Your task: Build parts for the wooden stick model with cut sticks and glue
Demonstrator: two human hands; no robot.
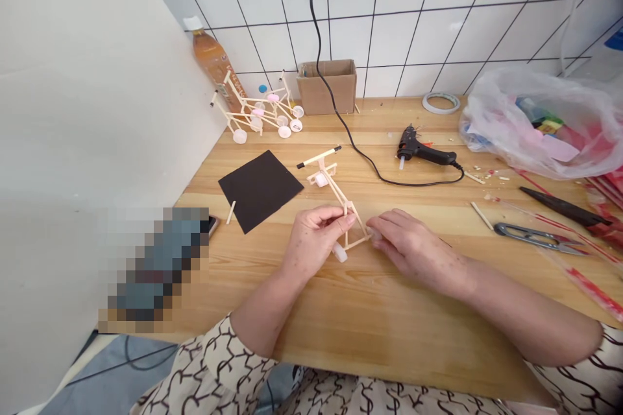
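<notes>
A small model tricycle (335, 189) of thin wooden sticks stands on the table between my hands. Its handlebar has black tips and points away from me. Thumb and fingers of my left hand (318, 237) pinch the stick frame near its rear. A white wheel (340, 252) shows just below that hand. My right hand (411, 243) is closed on the other rear wheel (374, 234), a whitish disc mostly hidden by my fingers. Left of the model lies a black square sheet (261, 189) with a short stick (231, 213) at its edge.
Several finished stick tricycles (257, 112) stand at the back left by a drink bottle (214, 58). A cardboard box (327, 87), tape roll (440, 103) and corded glue gun (426, 148) lie behind. Thread snips (538, 240) and a plastic bag (545, 123) are right; a blurred device (156, 266) is left.
</notes>
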